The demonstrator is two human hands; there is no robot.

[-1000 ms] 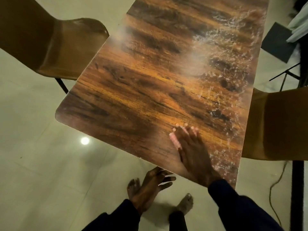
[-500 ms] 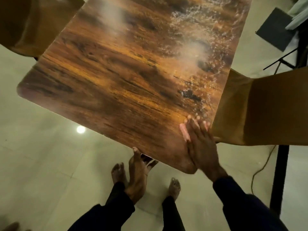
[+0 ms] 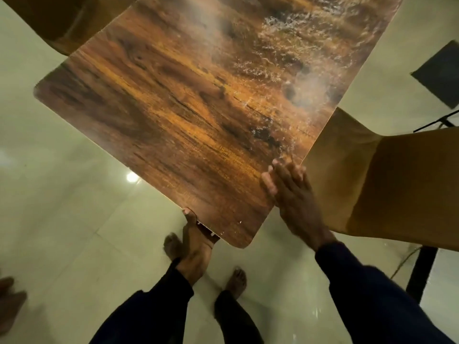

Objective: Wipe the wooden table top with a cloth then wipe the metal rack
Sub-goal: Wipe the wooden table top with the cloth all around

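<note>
**Both hands at the near corner of the table**

At the far left edge a bare foot [image 3: 10,301] stands on the pale tiled floor [image 3: 74,244], and a brown chair [image 3: 49,21] sits at the upper left, partly behind the table. The wooden table top [image 3: 198,108] fills the middle of the view, slanting from the upper right down to its near corner. The left hand [image 3: 195,247] grips the near edge just left of that corner. Its thumb lies on the top surface and the other fingers curl beneath the board, mostly hidden. The right hand [image 3: 295,202] lies flat over the right edge, fingers straight and close together, thumb held apart; it is blurred, so I cannot tell how firmly it presses. Whitish wet streaks [image 3: 285,45] cover the far right part of the wood. A second chair [image 3: 385,182] stands just beside the right edge
</note>
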